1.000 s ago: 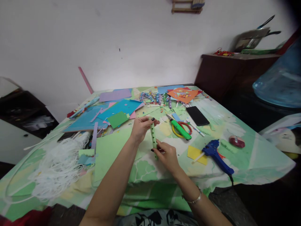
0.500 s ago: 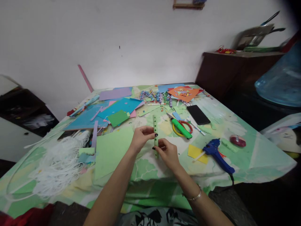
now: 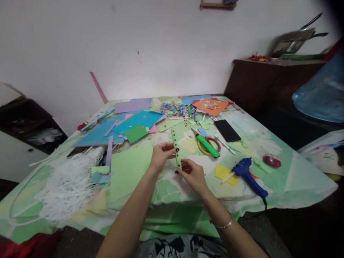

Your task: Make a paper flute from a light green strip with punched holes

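A narrow light-green paper strip (image 3: pixel 175 140) with a row of dark round holes is held upright over the table. My left hand (image 3: pixel 162 154) pinches it near its middle, thumb in front. At its lower end my right hand (image 3: pixel 192 172) grips it between thumb and fingers. Beneath and left of my left hand lies a large light-green sheet (image 3: pixel 126 172). Right of the strip, a green utility knife (image 3: pixel 207 145) with its blade out rests across scissors (image 3: pixel 218 144) with yellow and red handles.
A blue glue gun (image 3: pixel 248 175) lies on yellow paper (image 3: pixel 224 173) at right, near a red hole punch-like object (image 3: pixel 272 160) and a black phone (image 3: pixel 227 130). White cord (image 3: pixel 70 190) is heaped at left. Coloured sheets (image 3: pixel 139 122) and curled paper pieces (image 3: pixel 178 108) lie at the back.
The strip's top has tilted to the left, and its lower end now sits higher, at my right fingers. Both hands keep hold of it and have barely moved.
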`<state>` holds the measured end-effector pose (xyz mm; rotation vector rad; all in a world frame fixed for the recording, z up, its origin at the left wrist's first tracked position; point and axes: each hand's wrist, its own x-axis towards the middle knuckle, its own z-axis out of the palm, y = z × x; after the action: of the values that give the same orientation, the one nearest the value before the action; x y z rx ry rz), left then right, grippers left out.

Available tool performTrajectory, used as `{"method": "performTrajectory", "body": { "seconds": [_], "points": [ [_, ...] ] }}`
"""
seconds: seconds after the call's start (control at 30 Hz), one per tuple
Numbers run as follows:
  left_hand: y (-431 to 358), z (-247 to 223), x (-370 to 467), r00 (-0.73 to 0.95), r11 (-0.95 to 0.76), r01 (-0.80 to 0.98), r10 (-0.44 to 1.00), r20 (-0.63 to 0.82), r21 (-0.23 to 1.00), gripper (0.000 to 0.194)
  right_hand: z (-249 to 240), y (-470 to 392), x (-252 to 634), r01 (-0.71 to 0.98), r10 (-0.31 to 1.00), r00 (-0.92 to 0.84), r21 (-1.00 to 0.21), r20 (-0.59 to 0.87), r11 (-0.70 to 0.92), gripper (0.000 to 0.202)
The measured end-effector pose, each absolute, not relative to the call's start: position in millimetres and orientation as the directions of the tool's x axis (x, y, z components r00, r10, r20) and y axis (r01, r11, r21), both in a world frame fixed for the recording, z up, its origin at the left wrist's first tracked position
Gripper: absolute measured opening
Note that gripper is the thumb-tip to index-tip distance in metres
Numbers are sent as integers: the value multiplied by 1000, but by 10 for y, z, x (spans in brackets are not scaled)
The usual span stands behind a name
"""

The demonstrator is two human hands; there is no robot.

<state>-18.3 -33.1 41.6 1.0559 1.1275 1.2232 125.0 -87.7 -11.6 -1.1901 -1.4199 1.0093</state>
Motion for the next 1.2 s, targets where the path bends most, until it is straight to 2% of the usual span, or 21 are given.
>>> {"method": "performTrajectory", "body": {
  "seconds": [0.13,0.33,0.43,0.57,0.7,0.93,1.2],
  "points": [
    [-289,450,-192,-28,36,-130,999,-40,991,34,-144,-863,1272,62,992,-35,-991,118,120,25],
    [-302,459,-166,-83,-27,-9,996,26,1000,31,-158,-871,1297,-99,998,-5,-993,59,58,19],
    [-385,417,-138,-32,-5,4,999,5,1000,32,-140,-869,1301,-163,999,28,-986,44,48,20],
    [-512,355,-104,88,98,-50,992,-93,994,30,-105,-864,1301,-221,999,29,-975,27,33,21],
    [-533,322,-110,118,153,-104,983,-141,983,30,-75,-869,1307,-255,1000,-21,-967,-1,-6,21],
    [-482,302,-137,103,150,-136,985,-137,979,30,-53,-897,1311,-268,998,-56,-963,4,-12,25],
    [-545,303,-124,121,134,-121,985,-119,984,27,-36,-906,1331,-240,1000,20,-970,16,20,24]
  ]
}}
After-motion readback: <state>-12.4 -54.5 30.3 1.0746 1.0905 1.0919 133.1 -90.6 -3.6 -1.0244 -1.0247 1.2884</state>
